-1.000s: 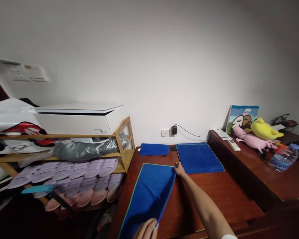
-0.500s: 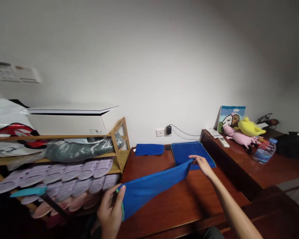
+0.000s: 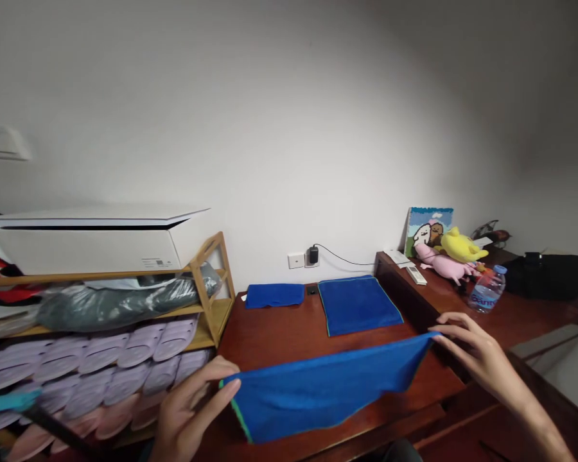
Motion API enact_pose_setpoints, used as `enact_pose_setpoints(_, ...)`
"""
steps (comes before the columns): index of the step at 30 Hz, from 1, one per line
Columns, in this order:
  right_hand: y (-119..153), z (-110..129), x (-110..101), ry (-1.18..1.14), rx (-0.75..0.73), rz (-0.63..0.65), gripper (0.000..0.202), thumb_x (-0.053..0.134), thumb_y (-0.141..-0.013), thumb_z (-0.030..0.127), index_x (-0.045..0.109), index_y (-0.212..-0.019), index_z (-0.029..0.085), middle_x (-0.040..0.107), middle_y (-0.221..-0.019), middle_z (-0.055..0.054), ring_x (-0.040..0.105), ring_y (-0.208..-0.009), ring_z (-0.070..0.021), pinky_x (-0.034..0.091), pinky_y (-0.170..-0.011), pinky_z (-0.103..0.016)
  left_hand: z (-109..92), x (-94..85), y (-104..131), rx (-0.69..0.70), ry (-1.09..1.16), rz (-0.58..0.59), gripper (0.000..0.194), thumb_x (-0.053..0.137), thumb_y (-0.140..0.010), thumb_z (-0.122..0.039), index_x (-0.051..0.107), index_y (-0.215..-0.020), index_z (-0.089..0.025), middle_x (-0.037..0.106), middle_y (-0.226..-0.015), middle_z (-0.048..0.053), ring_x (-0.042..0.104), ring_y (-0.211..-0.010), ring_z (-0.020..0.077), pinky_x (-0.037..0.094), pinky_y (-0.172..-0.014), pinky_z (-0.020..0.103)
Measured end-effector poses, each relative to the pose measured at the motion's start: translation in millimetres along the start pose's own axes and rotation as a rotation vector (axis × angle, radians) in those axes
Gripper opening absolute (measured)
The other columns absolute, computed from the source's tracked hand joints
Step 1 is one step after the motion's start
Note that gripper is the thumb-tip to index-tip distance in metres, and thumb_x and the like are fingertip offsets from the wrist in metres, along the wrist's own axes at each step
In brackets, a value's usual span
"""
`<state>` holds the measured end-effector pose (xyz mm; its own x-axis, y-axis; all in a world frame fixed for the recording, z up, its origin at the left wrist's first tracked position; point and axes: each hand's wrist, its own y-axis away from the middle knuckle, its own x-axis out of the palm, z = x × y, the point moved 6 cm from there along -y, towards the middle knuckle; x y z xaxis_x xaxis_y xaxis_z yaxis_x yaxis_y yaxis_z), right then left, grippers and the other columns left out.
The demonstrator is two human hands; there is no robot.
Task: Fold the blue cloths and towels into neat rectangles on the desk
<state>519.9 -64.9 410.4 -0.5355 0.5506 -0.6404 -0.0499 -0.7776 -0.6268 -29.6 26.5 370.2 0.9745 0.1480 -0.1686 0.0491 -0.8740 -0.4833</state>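
A blue cloth (image 3: pixel 327 388) with green edging hangs stretched between my two hands above the front of the brown wooden desk (image 3: pixel 270 330). My left hand (image 3: pixel 197 404) pinches its upper left corner between thumb and fingers. At the upper right corner, my right hand (image 3: pixel 476 350) has a fingertip pinch on the cloth. The lower edge droops near the desk's front; whether it touches is unclear. Behind it, a flat blue cloth (image 3: pixel 359 305) with green edging lies at the back right. A smaller folded blue cloth (image 3: pixel 275 295) lies at the back left.
On the left stands a wooden rack (image 3: pixel 212 256) with purple slippers (image 3: pixel 139 346) and a white box (image 3: pixel 87 247). The raised side surface on the right carries a water bottle (image 3: pixel 487 292), plush toys (image 3: pixel 443 263) and a remote (image 3: pixel 417 276). A charger (image 3: pixel 313 255) is plugged into the wall.
My right hand has moved right and down, drawing the cloth out wider and more level. My left hand has shifted slightly left. The view has turned a little to the right.
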Motion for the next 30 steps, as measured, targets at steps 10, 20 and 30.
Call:
enact_pose_setpoints(10, 9.7, -51.9, -6.2, -0.065, 0.131, 0.055, 0.036, 0.069, -0.097, 0.067, 0.085, -0.104, 0.035, 0.086, -0.102, -0.008, 0.083, -0.082, -0.0273, 0.069, -0.07, -0.034, 19.2, 63.2, -38.9, -0.033, -0.045, 0.192, 0.041, 0.082, -0.074, -0.066, 0.074, -0.07, -0.026, 0.072, -0.073, 0.003, 0.067, -0.072, 0.0235, 0.058, -0.066, 0.034)
enact_pose_setpoints(20, -139.4, -187.3, 91.1, -0.023, 0.358, 0.098, 0.024, 0.072, -0.088, 0.044, 0.083, -0.084, 0.023, 0.085, -0.085, -0.01, 0.081, -0.079, -0.0277, 0.062, -0.078, -0.036, 85.2, 205.3, -163.4, -0.035, -0.074, 0.32, 0.044, 0.075, -0.078, -0.067, 0.075, -0.078, -0.023, 0.061, -0.049, -0.004, 0.056, -0.05, 0.0168, 0.045, -0.058, 0.03)
enact_pose_setpoints(30, -236.2, -238.2, 109.9, 0.112, 0.326, -0.051, 0.028, 0.063, -0.1, 0.035, 0.084, -0.106, 0.017, 0.084, -0.114, -0.017, 0.078, -0.108, -0.0276, 0.057, -0.1, -0.038, 103.5, 246.2, -248.3, 0.062, -0.093, 0.188, 0.052, 0.061, -0.095, -0.067, 0.074, -0.106, -0.018, 0.084, -0.089, 0.011, 0.079, -0.083, 0.0245, 0.061, -0.083, 0.038)
